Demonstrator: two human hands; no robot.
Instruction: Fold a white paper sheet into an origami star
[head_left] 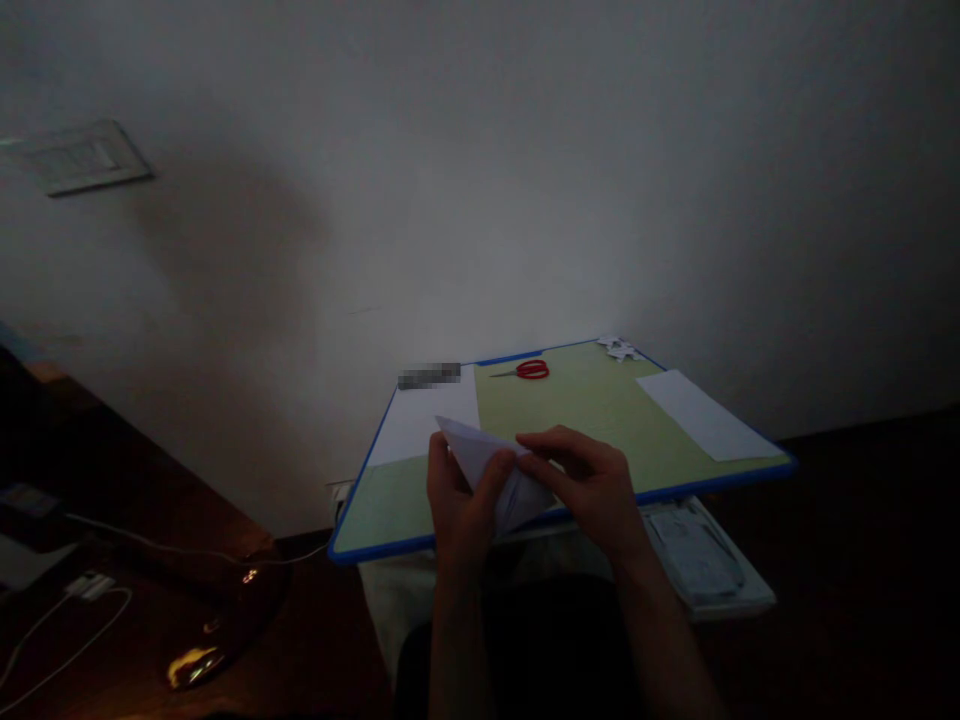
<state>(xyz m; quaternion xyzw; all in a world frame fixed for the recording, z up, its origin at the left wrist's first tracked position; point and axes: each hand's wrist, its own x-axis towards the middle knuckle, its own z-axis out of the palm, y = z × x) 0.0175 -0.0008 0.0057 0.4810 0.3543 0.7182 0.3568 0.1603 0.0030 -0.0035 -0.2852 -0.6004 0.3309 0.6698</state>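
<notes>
A folded sheet of white paper point(472, 447) with a pointed upper left corner is held up over the near edge of the small table. My left hand point(463, 505) is closed around its left side, thumb pressed on the front. At the right side of the fold, the fingers of my right hand point(581, 475) pinch the paper close to the left thumb. Layers and creases show in its lower part, though the hands hide some of it. Beyond the hands, red-handled scissors point(529, 370) lie on the green tabletop with their blades to the left.
The blue-rimmed table point(600, 410) stands by a wall. White paper sheets lie at its left point(427, 420) and right point(705, 415). White paper cut-outs point(619, 348) rest at the far right corner. A cable point(202, 552) runs at the left.
</notes>
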